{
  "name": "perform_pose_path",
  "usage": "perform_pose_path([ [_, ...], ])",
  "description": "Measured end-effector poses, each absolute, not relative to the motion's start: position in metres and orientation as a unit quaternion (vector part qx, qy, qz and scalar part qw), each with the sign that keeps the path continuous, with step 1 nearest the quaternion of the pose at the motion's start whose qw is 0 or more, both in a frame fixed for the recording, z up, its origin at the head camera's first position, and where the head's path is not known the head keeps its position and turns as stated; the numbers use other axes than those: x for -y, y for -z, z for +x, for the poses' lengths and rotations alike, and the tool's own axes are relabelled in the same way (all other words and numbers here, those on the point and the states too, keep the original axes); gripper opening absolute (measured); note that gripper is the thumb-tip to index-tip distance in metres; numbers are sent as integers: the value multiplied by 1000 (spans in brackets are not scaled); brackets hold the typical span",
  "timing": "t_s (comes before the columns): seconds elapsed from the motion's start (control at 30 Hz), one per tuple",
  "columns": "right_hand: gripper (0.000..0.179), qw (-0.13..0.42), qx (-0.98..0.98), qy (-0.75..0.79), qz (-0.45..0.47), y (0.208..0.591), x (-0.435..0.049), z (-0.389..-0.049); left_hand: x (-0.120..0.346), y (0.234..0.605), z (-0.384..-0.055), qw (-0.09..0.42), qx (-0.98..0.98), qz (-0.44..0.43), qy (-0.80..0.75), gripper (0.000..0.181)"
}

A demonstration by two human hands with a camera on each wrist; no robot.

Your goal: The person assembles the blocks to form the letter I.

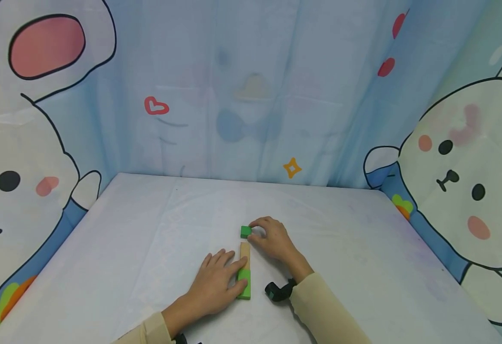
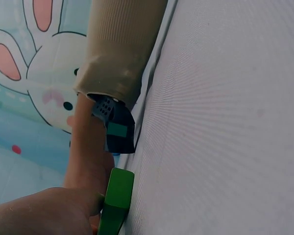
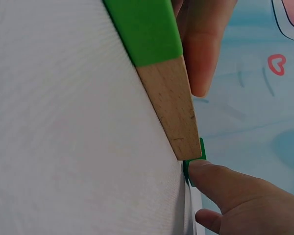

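Observation:
A green rectangular block and a natural wood block lie end to end in a line on the white-covered table. My left hand rests beside them, fingers spread, with the thumb on the green block and the index fingertip near where the two meet. Just beyond the wood block's far end is a small green cube. My right hand pinches its right side between thumb and index finger. In the right wrist view, the thumb covers part of the cube.
White cloth covers the table. Behind it hangs a blue curtain printed with cartoon rabbits. A dark wrist device sits at my right wrist, close to the green block.

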State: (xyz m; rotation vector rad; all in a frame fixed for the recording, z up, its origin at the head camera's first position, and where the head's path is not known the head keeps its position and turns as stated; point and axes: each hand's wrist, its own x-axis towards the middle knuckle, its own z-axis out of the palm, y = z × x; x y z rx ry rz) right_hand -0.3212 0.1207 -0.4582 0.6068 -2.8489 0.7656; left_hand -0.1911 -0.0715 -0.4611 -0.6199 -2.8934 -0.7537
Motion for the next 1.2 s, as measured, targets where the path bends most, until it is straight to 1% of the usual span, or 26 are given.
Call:
perform_pose_path([
  [0.27,31,69,945,-250,198,458,-121,-320,71,462,-192,45,947,-204,244,51],
  [0.53,32,63,948,-246,190,456,-122,-318,69,462,-193,42,948,-204,242,51],
  [0.7,38,58,951,-240,185,455,-124,-318,68,459,-195,34,950,-208,232,51],
  [0.83,44,45,954,-240,175,456,-126,-319,69,453,-198,24,949,-210,233,49],
  [0.93,45,32,952,-252,170,456,-127,-318,70,450,-199,19,948,-208,240,48],
  [1.2,48,16,942,-277,189,452,-128,-314,75,446,-201,24,949,-198,243,56],
])
